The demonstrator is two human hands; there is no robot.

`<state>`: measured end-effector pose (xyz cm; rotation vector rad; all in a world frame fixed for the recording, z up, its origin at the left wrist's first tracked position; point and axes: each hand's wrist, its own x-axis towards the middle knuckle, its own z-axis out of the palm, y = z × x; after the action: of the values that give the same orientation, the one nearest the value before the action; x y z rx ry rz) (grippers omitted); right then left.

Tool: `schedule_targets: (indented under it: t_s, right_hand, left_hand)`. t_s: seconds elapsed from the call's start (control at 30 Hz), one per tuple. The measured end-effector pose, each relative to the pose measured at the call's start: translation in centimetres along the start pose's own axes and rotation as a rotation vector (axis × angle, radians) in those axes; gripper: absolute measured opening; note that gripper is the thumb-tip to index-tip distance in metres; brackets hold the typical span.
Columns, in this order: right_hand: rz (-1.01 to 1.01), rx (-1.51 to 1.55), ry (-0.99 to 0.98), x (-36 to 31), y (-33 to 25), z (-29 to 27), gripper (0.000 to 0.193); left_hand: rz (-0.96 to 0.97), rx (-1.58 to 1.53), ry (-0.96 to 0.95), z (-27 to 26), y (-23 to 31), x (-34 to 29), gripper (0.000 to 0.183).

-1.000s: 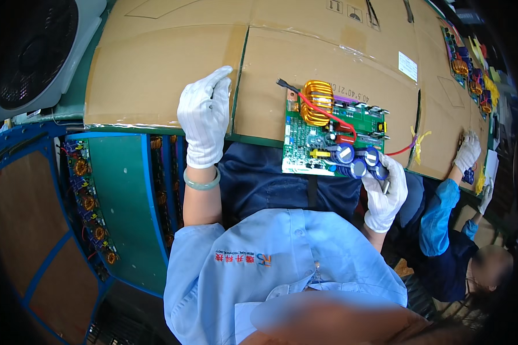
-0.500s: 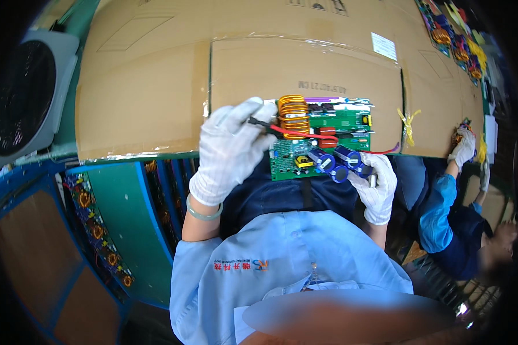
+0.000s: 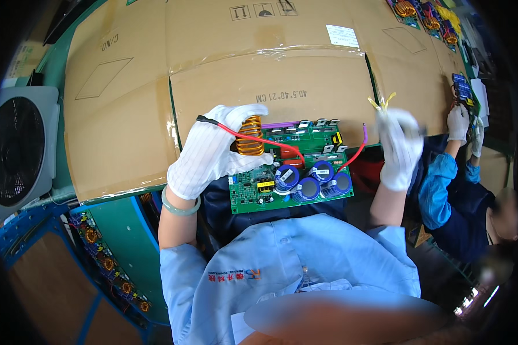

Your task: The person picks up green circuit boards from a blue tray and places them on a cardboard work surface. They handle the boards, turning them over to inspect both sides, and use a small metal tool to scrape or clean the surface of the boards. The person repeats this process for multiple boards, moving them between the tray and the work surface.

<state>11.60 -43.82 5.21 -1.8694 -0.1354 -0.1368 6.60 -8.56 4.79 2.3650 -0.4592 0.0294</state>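
A green circuit board is in front of my body at the edge of the cardboard, face up and slightly tilted. On it stand several blue capacitors, a copper-wound coil, a red wire with a black end, and a purple-tipped red wire. My gloved left hand grips the board's left side, fingers around the coil; the red wire runs over this hand. My gloved right hand, apart from the board, is at some yellow ties; its fingers are smeared by motion.
Flattened cardboard covers the bench. A fan stands at left, above a green rack panel with coil-bearing boards. More boards lie far right. At right, a co-worker's gloved hand is near a blue part.
My right hand has let go of the board's right side and moved up and right to the yellow ties. My left hand still holds the board. The view has shifted.
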Motion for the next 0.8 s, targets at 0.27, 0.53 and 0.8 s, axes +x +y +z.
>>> schedule_targets:
  t_s: [0.27, 0.53, 0.8]
  right_hand:
    - [-0.371, -0.376, -0.896, 6.7, -3.3, 10.4, 0.035]
    - [-0.432, -0.472, -0.833, 6.3, -2.1, 11.9, 0.044]
    - [-0.333, -0.512, -0.848, 7.0, -1.3, 12.6, 0.043]
  left_hand:
    - [0.006, 0.026, 0.036, 0.1, 0.0, 0.1, 0.076]
    - [-0.154, -0.063, -0.037, -0.1, 0.2, 0.2, 0.079]
    - [-0.02, -0.004, 0.043, 0.1, -0.2, 0.4, 0.073]
